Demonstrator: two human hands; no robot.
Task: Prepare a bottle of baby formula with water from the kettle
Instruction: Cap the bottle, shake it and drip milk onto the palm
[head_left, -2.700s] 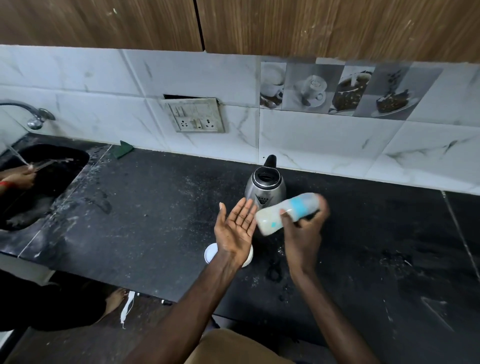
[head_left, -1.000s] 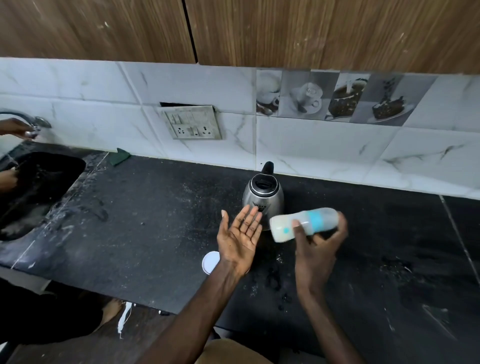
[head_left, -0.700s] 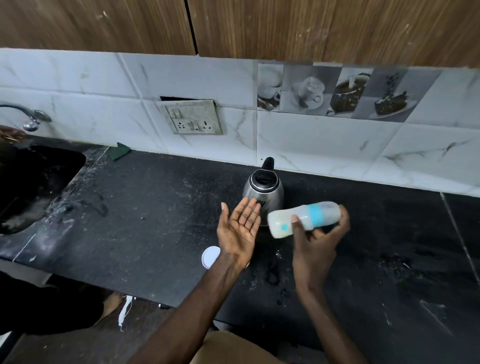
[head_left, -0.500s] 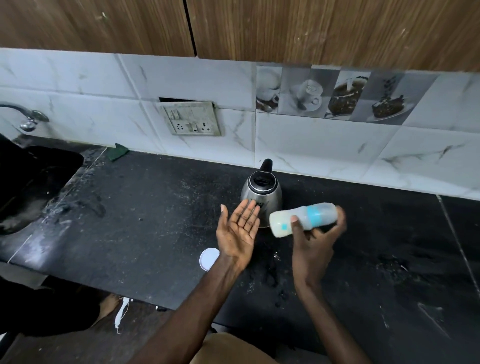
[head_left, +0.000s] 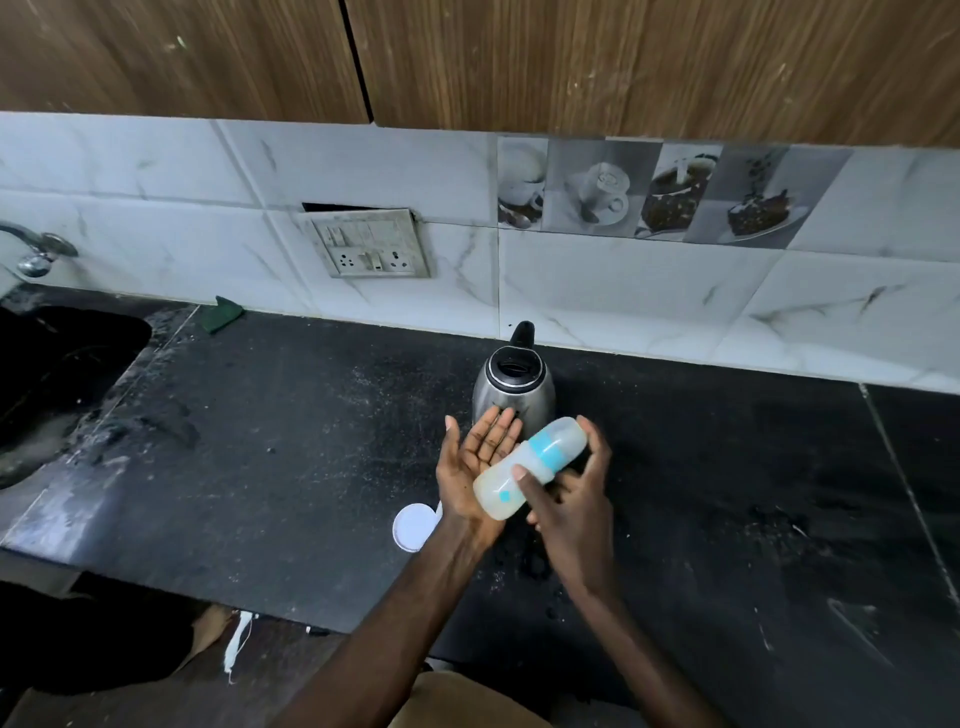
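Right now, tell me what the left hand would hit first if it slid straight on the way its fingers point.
Most likely the kettle: the left hand points its straight fingers at the steel body, and the tips overlap it in view. The gap between them is unclear.

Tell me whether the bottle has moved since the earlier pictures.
Yes. The bottle moved left, from right of the kettle to the left hand.

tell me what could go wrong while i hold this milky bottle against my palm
The translucent blue-banded baby bottle lies slanted, gripped by the right hand against the open left hand; it may slip. The steel kettle stands just behind the left hand; if hot, it could burn. The round white lid beside the left wrist might get swept away.
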